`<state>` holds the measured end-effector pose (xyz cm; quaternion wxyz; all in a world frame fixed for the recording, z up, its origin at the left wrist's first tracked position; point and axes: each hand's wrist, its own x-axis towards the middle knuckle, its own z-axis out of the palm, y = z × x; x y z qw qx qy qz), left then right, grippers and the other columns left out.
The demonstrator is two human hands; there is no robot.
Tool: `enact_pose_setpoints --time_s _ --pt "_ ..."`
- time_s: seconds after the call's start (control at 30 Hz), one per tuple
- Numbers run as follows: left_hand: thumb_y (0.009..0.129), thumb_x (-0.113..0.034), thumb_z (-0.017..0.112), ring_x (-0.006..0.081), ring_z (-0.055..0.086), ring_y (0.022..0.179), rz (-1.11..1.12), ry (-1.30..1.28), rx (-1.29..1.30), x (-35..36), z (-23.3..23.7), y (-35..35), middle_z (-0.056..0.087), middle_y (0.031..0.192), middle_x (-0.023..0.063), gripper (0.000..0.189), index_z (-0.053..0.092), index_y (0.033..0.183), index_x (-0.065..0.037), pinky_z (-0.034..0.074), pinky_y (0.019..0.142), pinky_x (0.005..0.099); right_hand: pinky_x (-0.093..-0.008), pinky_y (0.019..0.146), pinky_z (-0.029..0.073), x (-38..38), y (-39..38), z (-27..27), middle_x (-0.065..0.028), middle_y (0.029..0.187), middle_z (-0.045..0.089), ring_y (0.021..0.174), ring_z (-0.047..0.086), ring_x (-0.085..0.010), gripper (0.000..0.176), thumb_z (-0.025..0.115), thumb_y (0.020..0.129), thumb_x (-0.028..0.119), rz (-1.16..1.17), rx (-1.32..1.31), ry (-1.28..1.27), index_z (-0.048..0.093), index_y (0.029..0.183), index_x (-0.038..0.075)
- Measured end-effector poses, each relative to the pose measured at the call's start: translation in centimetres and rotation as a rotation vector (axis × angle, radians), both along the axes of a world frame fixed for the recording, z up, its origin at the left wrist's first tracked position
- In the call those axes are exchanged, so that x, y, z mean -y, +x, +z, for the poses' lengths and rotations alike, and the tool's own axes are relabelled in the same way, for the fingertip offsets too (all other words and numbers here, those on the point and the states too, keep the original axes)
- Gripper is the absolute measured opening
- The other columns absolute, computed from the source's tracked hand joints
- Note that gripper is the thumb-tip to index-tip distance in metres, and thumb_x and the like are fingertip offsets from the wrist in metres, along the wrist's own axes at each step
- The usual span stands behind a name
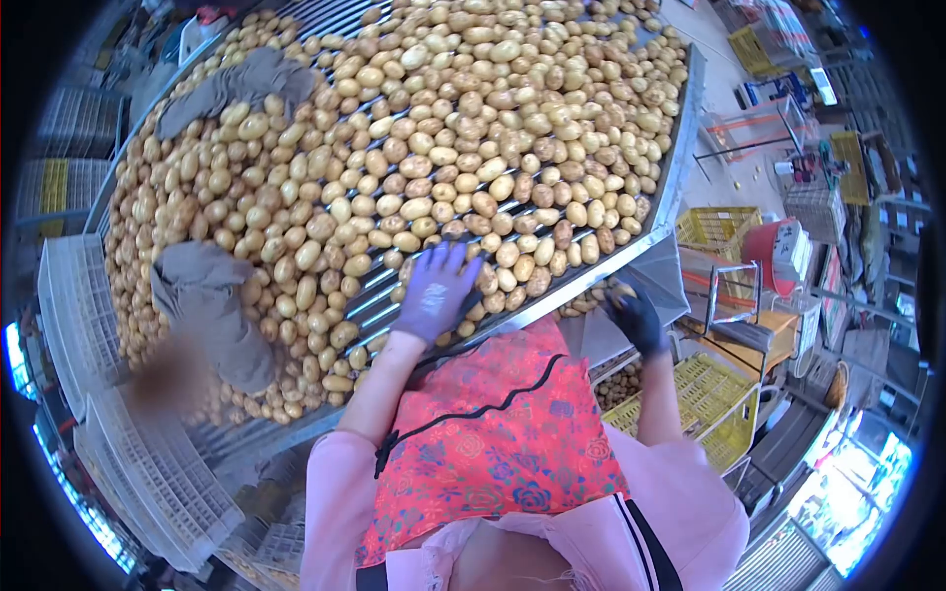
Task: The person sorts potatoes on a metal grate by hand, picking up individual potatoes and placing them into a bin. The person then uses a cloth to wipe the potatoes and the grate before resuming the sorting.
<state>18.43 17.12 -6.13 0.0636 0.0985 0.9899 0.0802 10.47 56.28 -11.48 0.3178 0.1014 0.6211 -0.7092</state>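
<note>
Many yellow-brown potatoes (473, 128) cover a sloping metal bar table (370, 305). My left hand (440, 291), in a purple glove, lies on potatoes near the table's front edge, its fingers stretched out and somewhat apart. Beyond the metal rim (581, 281), my right hand (636, 317) in a dark glove is over a grey chute (650, 276). Its fingers curl round a brownish potato (622, 290), only partly visible. A few more potatoes (583, 299) lie in the chute beside that hand.
Grey cloths (212, 315) lie on the potatoes at left, near a blurred brown shape (169, 379). White crates (148, 473) line the left side. At right are yellow crates (714, 394), a red bucket (772, 256) and a metal frame (734, 295). A floral apron (493, 433) touches the table's front.
</note>
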Motion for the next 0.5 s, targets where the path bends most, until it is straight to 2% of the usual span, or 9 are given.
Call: enact_pose_setpoints --time_s 0.07,0.13,0.2,0.23,0.33,0.37,0.43,0.47,0.5 --pt "0.084 -0.034 0.06 0.0362 0.043 0.125 -0.139 -0.01 -0.046 -2.6 -1.6 -2.9 0.045 0.136 0.0159 0.054 0.047 0.133 -0.015 0.03 0.105 0.0496 -0.0351 0.095 0.046 -8.0 4.6 -0.6 -0.006 0.116 0.056 0.107 0.056 -0.0194 0.041 0.06 0.086 0.011 -0.386 0.271 -0.212 0.049 0.125 0.007" --pt "0.088 -0.043 0.051 0.0362 0.039 0.129 -0.177 0.141 0.055 -5.4 -1.8 -5.3 0.045 0.138 0.0143 0.053 0.046 0.135 -0.018 0.025 0.108 0.053 -0.0359 0.094 0.046 -16.2 7.4 -4.5 -0.0106 0.118 0.057 0.108 0.057 -0.0241 0.043 0.057 0.09 0.023 0.25 0.119 0.623 0.046 0.127 0.004" --pt "0.087 -0.048 0.05 0.036 0.037 0.131 -0.241 0.14 -0.12 -7.5 -4.6 -7.5 0.044 0.138 0.0137 0.057 0.045 0.136 -0.019 0.023 0.108 0.0542 -0.0453 0.091 0.045 -13.6 7.9 -2.2 -0.0197 0.124 0.053 0.111 0.056 -0.0306 0.062 0.05 0.09 0.051 0.167 0.424 1.529 0.047 0.124 -0.001" --pt "0.086 -0.053 0.05 0.0357 0.034 0.133 -0.246 0.106 -0.07 -8.2 -5.9 -8.6 0.042 0.141 0.0134 0.062 0.044 0.137 -0.02 0.021 0.109 0.0558 -0.0484 0.091 0.044 -10.3 7.6 -0.6 -0.0237 0.123 0.053 0.11 0.054 -0.038 0.068 0.049 0.088 0.055 0.145 0.124 1.824 0.047 0.125 -0.002" --pt "0.086 -0.055 0.048 0.0356 0.03 0.136 -0.223 0.168 0.02 -8.0 -4.4 -12.9 0.04 0.143 0.0129 0.061 0.045 0.137 -0.022 0.016 0.109 0.0602 -0.0507 0.093 0.04 -2.9 2.0 0.3 -0.0227 0.119 0.054 0.112 0.049 -0.0398 0.062 0.054 0.088 0.045 -0.029 -0.456 1.65 0.046 0.128 -0.002" --pt "0.087 -0.054 0.047 0.034 0.026 0.138 -0.229 0.19 -0.033 -7.7 -4.7 -14.1 0.037 0.146 0.0108 0.057 0.048 0.135 -0.023 0.012 0.11 0.0603 -0.0525 0.091 0.039 -0.8 0.6 -1.2 -0.0213 0.113 0.056 0.107 0.051 -0.0393 0.054 0.056 0.087 0.037 0.004 -0.91 1.588 0.049 0.125 -0.001" --pt "0.087 -0.054 0.047 0.0303 0.027 0.139 -0.217 0.145 -0.073 -6.4 -5.0 -16.9 0.035 0.148 0.0096 0.058 0.046 0.137 -0.025 0.012 0.11 0.0603 -0.0522 0.095 0.036 8.9 -4.1 3.0 -0.0226 0.12 0.054 0.113 0.049 -0.041 0.05 0.055 0.087 0.028 0.201 -0.842 1.406 0.048 0.127 -0.001" --pt "0.088 -0.053 0.046 0.0286 0.029 0.138 -0.233 0.162 -0.162 -5.4 -5.5 -18.3 0.038 0.146 0.01 0.056 0.045 0.137 -0.026 0.014 0.11 0.0607 -0.0555 0.101 0.03 10.7 -5.8 -1.1 -0.0239 0.131 0.048 0.126 0.041 -0.0404 0.055 0.052 0.088 0.03 0.218 -1.045 1.272 0.044 0.133 -0.001" --pt "0.088 -0.052 0.046 0.0238 0.033 0.137 -0.226 0.097 -0.104 -4.8 -6.4 -19.7 0.042 0.144 0.0064 0.055 0.045 0.137 -0.027 0.013 0.11 0.0602 -0.06 0.105 0.022 14.1 -8.0 -0.5 -0.0277 0.138 0.04 0.133 0.032 -0.0422 0.058 0.049 0.09 0.033 0.386 -0.813 1.256 0.04 0.137 -0.001"
